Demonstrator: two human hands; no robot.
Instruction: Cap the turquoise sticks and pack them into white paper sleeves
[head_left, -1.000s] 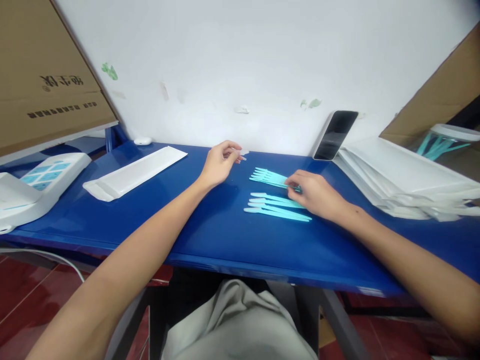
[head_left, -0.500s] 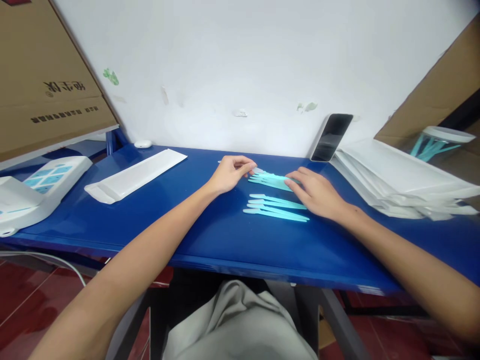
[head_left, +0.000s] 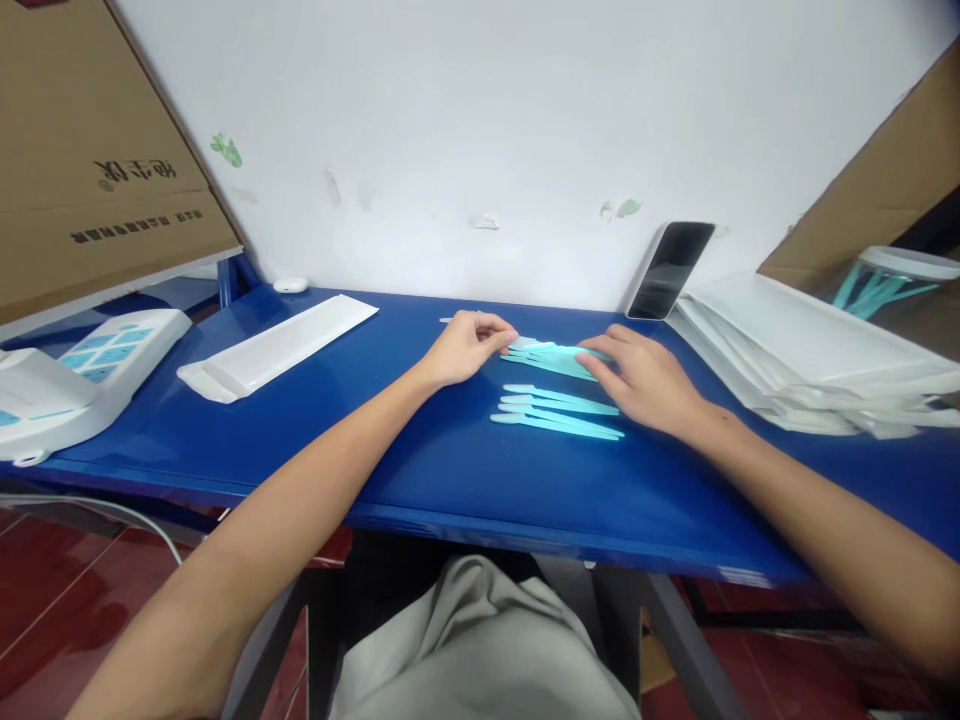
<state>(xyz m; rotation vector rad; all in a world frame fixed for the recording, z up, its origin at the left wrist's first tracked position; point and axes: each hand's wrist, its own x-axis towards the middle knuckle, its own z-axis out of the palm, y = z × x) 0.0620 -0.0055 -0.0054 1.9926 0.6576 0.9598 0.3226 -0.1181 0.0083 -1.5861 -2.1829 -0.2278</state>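
A bunch of turquoise eyebrow razors (head_left: 551, 360) lies flat on the blue table, blades to the left. My left hand (head_left: 466, 350) is closed in a pinch at their pale blade end. At the opposite end, my right hand (head_left: 649, 375) has its thumb and fingers closed around the handle tips. Nearer to me, several more eyebrow razors (head_left: 559, 410) lie side by side, untouched, pointing the same way. Just behind my left hand the pale tip of a thin object (head_left: 445, 320) shows; the rest is hidden.
To the left are a long white pouch (head_left: 281, 345), a white device with blue panels (head_left: 112, 350) and a small white case (head_left: 290, 285). A phone (head_left: 670, 270) leans on the wall. Stacked white packages (head_left: 817, 350) and a clear tub of turquoise sticks (head_left: 892, 280) stand right.
The view has shifted slightly. Both hands stay at the two ends of the bunch, with only small finger movements; the nearer eyebrow razors keep their places.
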